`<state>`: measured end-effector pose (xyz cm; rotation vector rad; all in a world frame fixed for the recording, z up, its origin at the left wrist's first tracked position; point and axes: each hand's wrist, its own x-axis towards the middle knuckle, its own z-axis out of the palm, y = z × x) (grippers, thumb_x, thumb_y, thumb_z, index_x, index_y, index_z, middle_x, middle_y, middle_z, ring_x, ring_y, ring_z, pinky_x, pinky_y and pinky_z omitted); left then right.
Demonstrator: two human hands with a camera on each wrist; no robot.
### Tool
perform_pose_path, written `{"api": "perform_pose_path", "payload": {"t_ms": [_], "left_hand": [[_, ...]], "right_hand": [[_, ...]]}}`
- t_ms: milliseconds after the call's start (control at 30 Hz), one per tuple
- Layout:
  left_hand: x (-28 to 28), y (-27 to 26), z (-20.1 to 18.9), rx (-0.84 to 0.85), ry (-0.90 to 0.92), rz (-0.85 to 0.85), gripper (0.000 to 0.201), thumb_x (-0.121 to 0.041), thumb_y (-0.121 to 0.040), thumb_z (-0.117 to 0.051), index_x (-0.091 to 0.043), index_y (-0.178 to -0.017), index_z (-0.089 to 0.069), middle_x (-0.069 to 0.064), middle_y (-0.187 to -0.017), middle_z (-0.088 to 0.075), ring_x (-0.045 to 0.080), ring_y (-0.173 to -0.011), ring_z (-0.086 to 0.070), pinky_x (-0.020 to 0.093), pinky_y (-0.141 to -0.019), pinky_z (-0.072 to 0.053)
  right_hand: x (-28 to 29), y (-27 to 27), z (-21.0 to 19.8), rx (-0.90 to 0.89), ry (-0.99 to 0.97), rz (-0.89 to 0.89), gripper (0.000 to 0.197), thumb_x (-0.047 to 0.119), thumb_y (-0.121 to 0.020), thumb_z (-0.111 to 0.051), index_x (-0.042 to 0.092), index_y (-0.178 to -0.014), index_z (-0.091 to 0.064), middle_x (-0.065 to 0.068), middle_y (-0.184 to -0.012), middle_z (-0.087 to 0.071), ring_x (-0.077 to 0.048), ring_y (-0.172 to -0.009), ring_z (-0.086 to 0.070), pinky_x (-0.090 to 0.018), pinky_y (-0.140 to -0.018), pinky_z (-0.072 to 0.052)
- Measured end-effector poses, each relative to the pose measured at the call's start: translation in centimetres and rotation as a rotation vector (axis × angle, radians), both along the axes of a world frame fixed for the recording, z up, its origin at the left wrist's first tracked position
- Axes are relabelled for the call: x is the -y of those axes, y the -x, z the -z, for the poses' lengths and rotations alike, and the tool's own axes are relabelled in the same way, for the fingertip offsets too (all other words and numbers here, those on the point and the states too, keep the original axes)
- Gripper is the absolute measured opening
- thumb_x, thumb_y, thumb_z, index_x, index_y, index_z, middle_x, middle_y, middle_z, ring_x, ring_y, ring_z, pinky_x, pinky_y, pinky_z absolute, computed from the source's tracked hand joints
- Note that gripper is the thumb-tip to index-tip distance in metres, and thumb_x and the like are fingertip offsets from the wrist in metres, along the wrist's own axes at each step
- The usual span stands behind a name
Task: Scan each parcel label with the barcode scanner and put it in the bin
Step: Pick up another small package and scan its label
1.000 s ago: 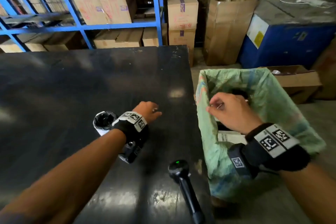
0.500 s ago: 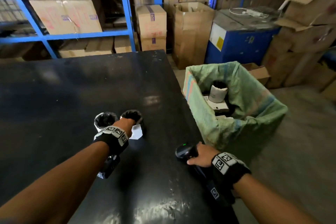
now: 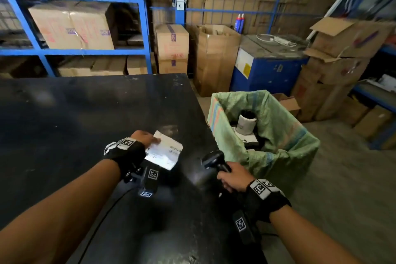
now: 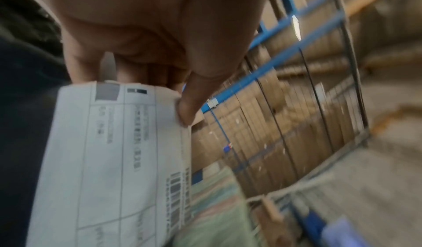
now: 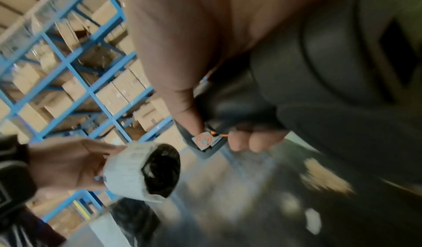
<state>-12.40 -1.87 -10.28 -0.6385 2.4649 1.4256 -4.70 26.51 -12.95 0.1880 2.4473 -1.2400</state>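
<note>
Fingers of my left hand (image 3: 144,137) pinch a rolled parcel (image 3: 164,152), thumb on its white label edge, barcode facing up, held over the black table (image 3: 75,118). My right hand (image 3: 233,177) wraps the barcode scanner (image 3: 215,161) handle, head aimed toward the parcel. Green-lined bin (image 3: 285,135) sits just right of the table, parcels already inside. Wrist views blurred.

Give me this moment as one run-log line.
left hand: holds parcel, label up | right hand: grips scanner, aimed toward parcel | bin: holds earlier parcels | scan pending
</note>
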Motion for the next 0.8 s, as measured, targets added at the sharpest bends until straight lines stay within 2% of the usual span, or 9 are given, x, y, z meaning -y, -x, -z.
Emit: {"api": "perform_pose_path", "payload": {"t_ms": [67, 133, 200, 233, 367, 433, 600, 733, 800], "left_hand": [[0.1, 0.4, -0.9, -0.03, -0.279, -0.132, 0.015, -0.012, -0.085, -0.069, 0.003, -0.085, -0.066, 0.024, -0.102, -0.07, 0.03, -0.071, -0.066, 0.039, -0.076, -0.058], [-0.1, 0.6, -2.1, -0.045, -0.531, -0.206, 0.016, -0.01, -0.09, -0.062, 0.006, -0.095, -0.064, 0.018, -0.082, -0.074, 0.024, -0.054, -0.07, 0.035, -0.057, -0.061], [-0.2, 1.1, -3.2, -0.076, -0.631, -0.218, 0.014, -0.009, -0.092, -0.058, 0.004, -0.095, -0.063, 0.01, -0.062, -0.073, 0.018, -0.047, -0.069, 0.028, -0.043, -0.057], [-0.4, 1.1, -4.0, -0.106, -0.638, -0.214, 0.012, -0.009, -0.092, -0.059, 0.003, -0.09, -0.063, 0.009, -0.061, -0.072, 0.019, -0.048, -0.069, 0.026, -0.041, -0.055], [-0.6, 2.3, -6.0, -0.278, -0.421, -0.14, 0.023, -0.015, -0.087, -0.066, -0.01, -0.067, -0.058, 0.01, -0.068, -0.061, 0.021, -0.057, -0.057, 0.025, -0.05, -0.046], [-0.4, 3.1, -6.7, -0.329, -0.369, -0.112, 0.027, -0.019, -0.086, -0.068, -0.013, -0.064, -0.055, 0.008, -0.067, -0.06, 0.021, -0.058, -0.056, 0.025, -0.052, -0.044], [-1.6, 3.8, -7.3, -0.448, -0.466, -0.185, 0.024, -0.011, -0.087, -0.066, -0.013, -0.068, -0.051, 0.01, -0.071, -0.061, 0.019, -0.058, -0.054, 0.023, -0.047, -0.044], [-2.8, 3.9, -7.1, -0.49, -0.577, -0.219, 0.029, 0.0, -0.086, -0.063, -0.012, -0.065, -0.047, 0.018, -0.08, -0.06, 0.027, -0.072, -0.059, 0.037, -0.07, -0.048], [-3.1, 3.9, -7.0, -0.518, -0.577, -0.227, 0.03, 0.0, -0.086, -0.063, -0.012, -0.065, -0.046, 0.017, -0.076, -0.057, 0.024, -0.068, -0.058, 0.033, -0.067, -0.048]], "right_hand": [[0.4, 1.3, -2.3, -0.084, 0.107, 0.088, 0.015, 0.008, -0.082, -0.06, 0.013, -0.07, -0.053, -0.005, -0.058, -0.053, -0.011, -0.04, -0.049, -0.022, -0.042, -0.04], [0.8, 2.3, -5.1, -0.148, 0.206, 0.121, 0.013, 0.007, -0.084, -0.06, 0.011, -0.072, -0.055, -0.006, -0.06, -0.053, -0.014, -0.046, -0.049, -0.025, -0.046, -0.04], [1.1, 3.2, -7.8, -0.208, 0.261, 0.105, 0.013, 0.008, -0.085, -0.061, 0.011, -0.073, -0.056, -0.006, -0.061, -0.052, -0.015, -0.047, -0.049, -0.027, -0.049, -0.041], [1.1, 3.4, -9.3, -0.232, 0.266, 0.083, 0.014, 0.008, -0.085, -0.061, 0.011, -0.073, -0.056, -0.005, -0.061, -0.052, -0.014, -0.048, -0.049, -0.027, -0.05, -0.041], [1.0, 3.6, -14.2, -0.32, 0.194, -0.069, 0.013, 0.011, -0.084, -0.064, 0.011, -0.072, -0.058, -0.003, -0.061, -0.054, -0.015, -0.053, -0.052, -0.026, -0.052, -0.042], [1.0, 3.4, -15.6, -0.307, 0.142, -0.125, 0.011, 0.014, -0.084, -0.065, 0.011, -0.075, -0.059, -0.002, -0.062, -0.056, -0.015, -0.055, -0.053, -0.025, -0.052, -0.043], [2.2, 3.3, -15.9, -0.232, 0.262, -0.086, 0.008, 0.012, -0.087, -0.06, 0.008, -0.081, -0.058, -0.007, -0.067, -0.052, -0.015, -0.056, -0.05, -0.026, -0.05, -0.041], [3.1, 3.6, -16.3, -0.25, 0.33, -0.04, 0.01, 0.015, -0.087, -0.06, 0.01, -0.078, -0.058, -0.005, -0.065, -0.052, -0.015, -0.057, -0.051, -0.026, -0.051, -0.042], [3.4, 3.7, -16.4, -0.261, 0.347, -0.027, 0.011, 0.016, -0.086, -0.061, 0.011, -0.076, -0.058, -0.004, -0.064, -0.053, -0.015, -0.057, -0.051, -0.026, -0.051, -0.042]]}}
